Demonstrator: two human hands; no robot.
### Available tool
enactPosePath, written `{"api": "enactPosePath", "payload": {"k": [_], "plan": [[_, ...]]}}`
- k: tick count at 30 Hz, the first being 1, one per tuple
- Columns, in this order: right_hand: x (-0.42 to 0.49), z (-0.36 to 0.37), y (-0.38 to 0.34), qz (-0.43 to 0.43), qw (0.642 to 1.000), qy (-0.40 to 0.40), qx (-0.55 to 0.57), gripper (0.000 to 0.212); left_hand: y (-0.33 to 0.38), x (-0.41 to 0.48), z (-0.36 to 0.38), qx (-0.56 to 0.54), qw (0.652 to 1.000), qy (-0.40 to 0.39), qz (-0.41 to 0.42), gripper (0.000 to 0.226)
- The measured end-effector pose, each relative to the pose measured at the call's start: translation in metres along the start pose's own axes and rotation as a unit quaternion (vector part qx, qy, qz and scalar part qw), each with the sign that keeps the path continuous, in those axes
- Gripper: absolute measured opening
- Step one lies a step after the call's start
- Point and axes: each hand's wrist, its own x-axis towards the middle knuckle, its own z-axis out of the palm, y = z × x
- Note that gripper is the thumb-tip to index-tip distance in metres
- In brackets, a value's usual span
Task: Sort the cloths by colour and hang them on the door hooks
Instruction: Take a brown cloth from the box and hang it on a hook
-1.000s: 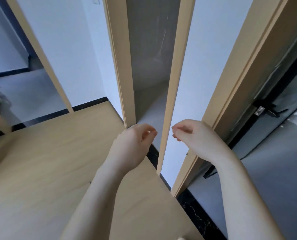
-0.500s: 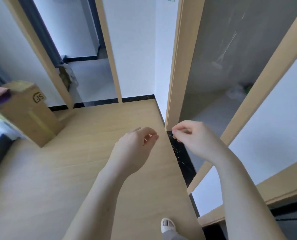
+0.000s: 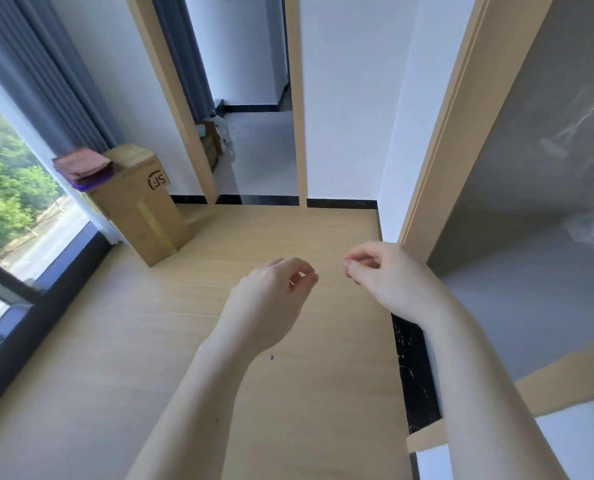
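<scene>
Nothing is held in the loosely curled left hand point(image 3: 271, 292) or right hand point(image 3: 382, 271). The cloths point(image 3: 82, 164) on the box point(image 3: 139, 206), at left, probably must be fetched next.

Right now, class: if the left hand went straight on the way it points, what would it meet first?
Nothing near. The left hand points ahead over the floor. It would probably reach the white wall ahead first, though depth is unclear. The box lies well left of that line.
</scene>
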Motion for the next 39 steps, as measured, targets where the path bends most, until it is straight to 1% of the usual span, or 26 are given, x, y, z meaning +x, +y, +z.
{"api": "enactPosePath", "payload": {"k": [7,14,22,31,39], "plan": [[0.05,0.015,-0.005,-0.033,0.999,-0.039,0.002,0.012,-0.019,0.024,-0.009,0.006,0.999,0.023,-0.041,0.021],[0.097,0.037,-0.026,-0.052,0.997,-0.058,-0.006,0.011,-0.052,0.055,-0.024,0.004,0.998,0.038,-0.057,0.021],[0.158,0.068,-0.063,-0.041,0.998,-0.048,-0.025,0.011,-0.103,0.114,-0.055,-0.012,0.998,0.037,-0.044,0.021],[0.219,0.123,-0.126,-0.041,0.998,-0.047,-0.022,0.011,-0.178,0.164,-0.114,-0.007,0.998,0.04,-0.049,0.021],[0.261,0.164,-0.16,-0.047,0.996,-0.073,-0.037,0.01,-0.229,0.187,-0.142,-0.006,0.997,0.051,-0.062,0.021]]}}
